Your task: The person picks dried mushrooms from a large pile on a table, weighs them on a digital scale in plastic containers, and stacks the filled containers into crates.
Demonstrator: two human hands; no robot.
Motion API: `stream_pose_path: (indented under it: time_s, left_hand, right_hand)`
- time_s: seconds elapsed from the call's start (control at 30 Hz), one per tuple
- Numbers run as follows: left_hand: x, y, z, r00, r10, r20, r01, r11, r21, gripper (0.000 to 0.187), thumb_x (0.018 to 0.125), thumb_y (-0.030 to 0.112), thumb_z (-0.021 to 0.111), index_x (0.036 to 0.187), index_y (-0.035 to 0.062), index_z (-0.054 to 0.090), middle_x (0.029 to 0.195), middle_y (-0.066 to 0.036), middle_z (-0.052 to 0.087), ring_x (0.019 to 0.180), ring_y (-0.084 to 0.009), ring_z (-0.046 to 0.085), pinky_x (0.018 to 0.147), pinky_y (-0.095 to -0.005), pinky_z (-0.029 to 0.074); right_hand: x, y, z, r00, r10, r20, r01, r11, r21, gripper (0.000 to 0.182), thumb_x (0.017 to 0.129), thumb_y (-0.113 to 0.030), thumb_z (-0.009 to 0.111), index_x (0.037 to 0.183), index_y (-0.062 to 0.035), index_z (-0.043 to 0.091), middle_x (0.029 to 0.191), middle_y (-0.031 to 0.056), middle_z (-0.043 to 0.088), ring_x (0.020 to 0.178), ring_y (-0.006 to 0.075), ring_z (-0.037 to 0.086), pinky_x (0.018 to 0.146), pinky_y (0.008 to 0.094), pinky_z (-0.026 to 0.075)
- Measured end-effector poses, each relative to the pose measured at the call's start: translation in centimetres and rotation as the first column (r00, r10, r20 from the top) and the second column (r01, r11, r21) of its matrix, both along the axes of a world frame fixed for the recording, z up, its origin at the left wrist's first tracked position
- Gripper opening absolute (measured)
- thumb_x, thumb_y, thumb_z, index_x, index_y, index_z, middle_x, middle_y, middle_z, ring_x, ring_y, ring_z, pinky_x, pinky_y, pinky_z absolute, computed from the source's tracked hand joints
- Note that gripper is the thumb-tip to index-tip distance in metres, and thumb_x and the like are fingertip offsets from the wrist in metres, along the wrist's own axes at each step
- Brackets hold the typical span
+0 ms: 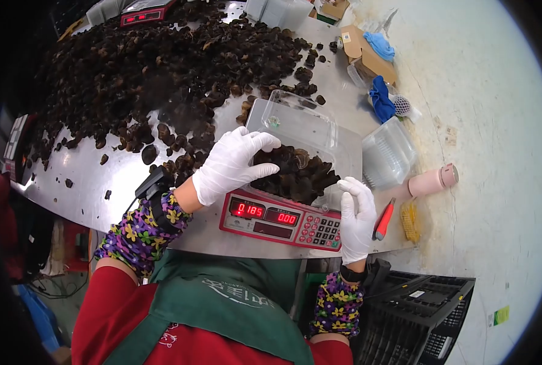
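A clear plastic clamshell box (326, 202) rests on the red-framed weighing scale (231, 220), its lid (303, 115) folded back. Dark wood ear mushrooms (298, 173) are heaped in it. My left hand (231, 165), in a white glove, is at the left side of the heap, thumb and fingers apart, fingertips by the mushrooms. By the box's right edge is my right hand (357, 220), also gloved, with thumb and forefinger apart and nothing visible between them. The scale's display reads 0.185.
A large pile of wood ears (143, 73) covers the far left of the metal table. On the right are stacked clear boxes (389, 152), a red-handled cutter (384, 219), a pink bottle (432, 180) and a cardboard box (368, 55). Black crates (417, 310) stand below.
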State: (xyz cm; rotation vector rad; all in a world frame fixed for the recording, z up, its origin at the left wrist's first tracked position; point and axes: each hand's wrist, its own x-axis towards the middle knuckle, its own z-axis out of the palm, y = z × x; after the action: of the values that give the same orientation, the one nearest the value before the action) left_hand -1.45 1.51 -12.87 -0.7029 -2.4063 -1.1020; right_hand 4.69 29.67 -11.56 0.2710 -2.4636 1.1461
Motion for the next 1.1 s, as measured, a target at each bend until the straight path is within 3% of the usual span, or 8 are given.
stream_pose_path:
  time_s: [0.27, 0.33, 0.4, 0.47, 0.6, 0.67, 0.73, 1.1]
  left_hand:
    - [0.3, 0.6, 0.4, 0.99, 0.0, -0.141, -0.035, 0.969, -0.244, 0.035, 0.079, 0.009, 0.076, 0.113, 0.0145, 0.069, 0.086, 0.001, 0.069, 0.084, -0.0259, 0.06, 0.079, -0.0388, 0.049]
    - [0.4, 0.6, 0.6, 1.0, -0.003, 0.005, 0.003, 0.996, -0.087, 0.034, 0.083, 0.004, 0.071, 0.116, 0.0122, 0.069, 0.087, 0.002, 0.068, 0.083, -0.0186, 0.061, 0.078, -0.032, 0.05]
    - [0.8, 0.6, 1.5, 0.878, -0.169, 0.448, -0.063, 0.886, 0.459, 0.03, 0.088, 0.001, 0.066, 0.117, 0.0084, 0.068, 0.09, 0.004, 0.067, 0.083, -0.0077, 0.058, 0.077, -0.0236, 0.048]
    - [-0.2, -0.3, 0.5, 0.918, -0.178, 0.354, -0.103, 0.755, 0.648, 0.027, 0.094, -0.001, 0.061, 0.12, 0.0059, 0.066, 0.097, 0.005, 0.065, 0.083, -0.0012, 0.053, 0.078, -0.0189, 0.046]
    - [-0.4, -3.7, 0.4, 0.931, 0.134, 0.339, -0.319, 0.749, 0.581, 0.028, 0.095, -0.001, 0.063, 0.122, 0.0063, 0.067, 0.102, 0.005, 0.064, 0.083, -0.0036, 0.052, 0.08, -0.0201, 0.046]
    - [-0.7, -5.4, -1.2, 0.922, 0.374, 0.096, -0.383, 0.856, 0.347, 0.028, 0.094, 0.003, 0.064, 0.122, 0.0069, 0.068, 0.105, 0.002, 0.066, 0.084, -0.0067, 0.054, 0.08, -0.0229, 0.047]
    - [0.2, -6.5, -1.8, 0.909, 0.397, 0.125, -0.416, 0.85, 0.324, 0.025, 0.097, 0.006, 0.063, 0.121, 0.0067, 0.068, 0.108, 0.001, 0.067, 0.088, -0.0068, 0.056, 0.082, -0.0236, 0.047]
    - [4.5, -6.0, -2.4, 0.837, 0.042, 0.545, -0.407, 0.714, 0.57, 0.022, 0.102, 0.009, 0.059, 0.123, 0.0058, 0.065, 0.103, -0.001, 0.07, 0.09, -0.0058, 0.061, 0.08, -0.0209, 0.048]
  right_hand:
    - [-0.2, -0.8, 0.0, 1.0, 0.008, 0.005, -0.008, 1.0, -0.013, 0.02, 0.094, -0.006, 0.063, 0.112, -0.0069, 0.071, 0.12, 0.0112, 0.067, 0.118, 0.0271, 0.059, 0.105, 0.0381, 0.043]
    - [-0.2, -0.6, -0.1, 1.0, 0.006, -0.002, -0.006, 1.0, -0.008, 0.02, 0.094, -0.006, 0.063, 0.112, -0.0065, 0.071, 0.12, 0.0111, 0.067, 0.118, 0.0268, 0.059, 0.105, 0.038, 0.043]
    - [-0.2, -0.5, -0.3, 1.0, -0.026, -0.01, 0.025, 0.996, -0.083, 0.02, 0.094, -0.005, 0.063, 0.113, -0.0049, 0.07, 0.119, 0.0111, 0.067, 0.117, 0.0268, 0.059, 0.105, 0.0383, 0.043]
    - [-0.1, -0.2, -0.4, 0.999, -0.034, 0.001, 0.034, 0.996, -0.087, 0.02, 0.094, -0.006, 0.063, 0.113, -0.0043, 0.07, 0.119, 0.0112, 0.067, 0.116, 0.0268, 0.059, 0.105, 0.0385, 0.043]
    - [-0.1, 0.2, -0.6, 0.999, -0.048, 0.003, 0.048, 0.997, -0.054, 0.02, 0.094, -0.005, 0.062, 0.112, -0.0039, 0.07, 0.118, 0.0116, 0.067, 0.116, 0.0272, 0.06, 0.105, 0.0387, 0.043]
    - [-0.2, 0.3, -0.8, 0.999, -0.051, -0.003, 0.051, 0.998, -0.041, 0.02, 0.094, -0.005, 0.061, 0.111, -0.0039, 0.07, 0.117, 0.0119, 0.067, 0.115, 0.0274, 0.06, 0.105, 0.0387, 0.043]
    - [-0.4, 0.2, -0.8, 0.999, -0.052, -0.002, 0.052, 0.998, -0.028, 0.019, 0.094, -0.005, 0.061, 0.111, -0.0038, 0.07, 0.117, 0.0122, 0.068, 0.115, 0.0276, 0.06, 0.104, 0.0387, 0.043]
    - [-0.7, -0.3, -1.0, 0.997, -0.076, 0.018, 0.077, 0.996, -0.052, 0.02, 0.095, -0.003, 0.059, 0.112, -0.003, 0.07, 0.118, 0.0121, 0.067, 0.115, 0.0268, 0.061, 0.104, 0.0383, 0.044]
